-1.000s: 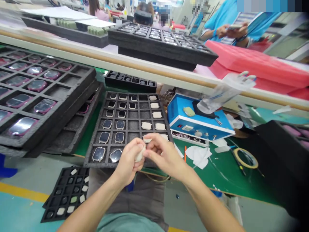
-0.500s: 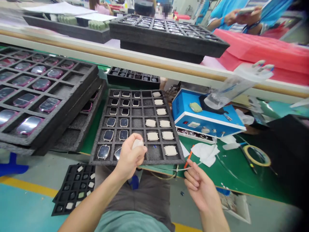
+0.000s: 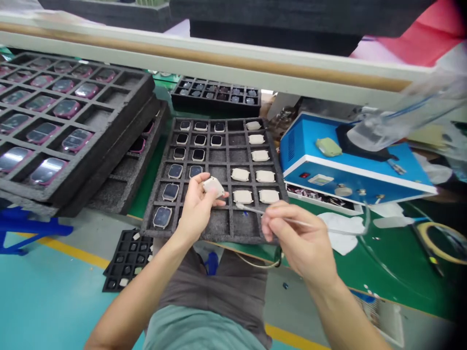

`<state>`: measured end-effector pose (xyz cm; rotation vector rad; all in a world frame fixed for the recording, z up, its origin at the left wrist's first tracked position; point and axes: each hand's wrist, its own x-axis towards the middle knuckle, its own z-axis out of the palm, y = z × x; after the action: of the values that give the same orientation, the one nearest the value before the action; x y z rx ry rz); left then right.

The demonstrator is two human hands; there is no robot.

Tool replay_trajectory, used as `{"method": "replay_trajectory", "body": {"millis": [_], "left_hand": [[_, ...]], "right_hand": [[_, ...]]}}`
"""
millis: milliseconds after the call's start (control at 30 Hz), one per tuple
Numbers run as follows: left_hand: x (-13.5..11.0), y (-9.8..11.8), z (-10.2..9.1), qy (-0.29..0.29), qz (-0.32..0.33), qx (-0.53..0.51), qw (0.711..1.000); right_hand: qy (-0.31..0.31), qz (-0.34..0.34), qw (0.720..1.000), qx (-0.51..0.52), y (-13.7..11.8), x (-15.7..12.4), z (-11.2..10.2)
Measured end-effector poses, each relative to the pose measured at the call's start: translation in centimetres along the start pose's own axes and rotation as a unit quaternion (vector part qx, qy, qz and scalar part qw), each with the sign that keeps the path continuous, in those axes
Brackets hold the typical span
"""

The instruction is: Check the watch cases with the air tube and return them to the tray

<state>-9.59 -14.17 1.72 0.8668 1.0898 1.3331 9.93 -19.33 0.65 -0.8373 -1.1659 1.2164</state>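
So, left grip (image 3: 197,205) wrapped around a cream watch case (image 3: 213,187), right grip (image 3: 299,236) pinching a pale tube (image 3: 253,210), tip (image 3: 240,206) over the dark tray (image 3: 218,155)!

Left hand (image 3: 197,204) on a pale case (image 3: 214,186), right hand (image 3: 301,236) on a thin tube (image 3: 253,210)

The tip (image 3: 239,206) lies between both hands' fingers, apart from the case. Under the left fingers lies a tray (image 3: 221,226), with watches (image 3: 170,192) to their left and other cases (image 3: 241,175) to their right. Beyond the right fingers stands a blue box (image 3: 357,182).
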Motion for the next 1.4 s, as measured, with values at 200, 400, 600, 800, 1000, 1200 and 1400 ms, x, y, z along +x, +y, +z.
{"method": "replay_trajectory", "body": {"millis": [200,400,600,800,1000,1200,1400], "left_hand": [[1.4,1.6,0.3,-0.038,0.045,0.063,0.996],[1.1,0.1,1.5,0.013,0.006,0.009,1.0],[0.8,-1.6,2.2,0.014,-0.009,-0.004,1.0],[0.9,-1.4,2.8,-0.023,-0.005,0.04,0.999],[0.8,-1.3,3.1,-0.027,0.005,0.042,0.999],[0.8,-1.3,3.1,-0.033,0.006,0.035,0.999],[0.8,-1.2,3.2,-0.037,0.007,0.027,0.999]], "right_hand": [[0.044,-0.092,0.993,-0.066,1.1,4.5,0.6],[0.086,-0.146,0.978,-0.125,3.1,6.7,0.5],[0.121,-0.135,0.981,-0.066,3.6,6.6,0.4],[0.116,-0.147,0.973,-0.136,3.2,6.6,0.1],[0.096,-0.16,0.975,-0.118,3.1,6.7,0.3],[0.096,-0.119,0.985,-0.087,3.5,6.3,0.5],[0.099,-0.111,0.985,-0.084,3.5,6.3,0.5]]}}
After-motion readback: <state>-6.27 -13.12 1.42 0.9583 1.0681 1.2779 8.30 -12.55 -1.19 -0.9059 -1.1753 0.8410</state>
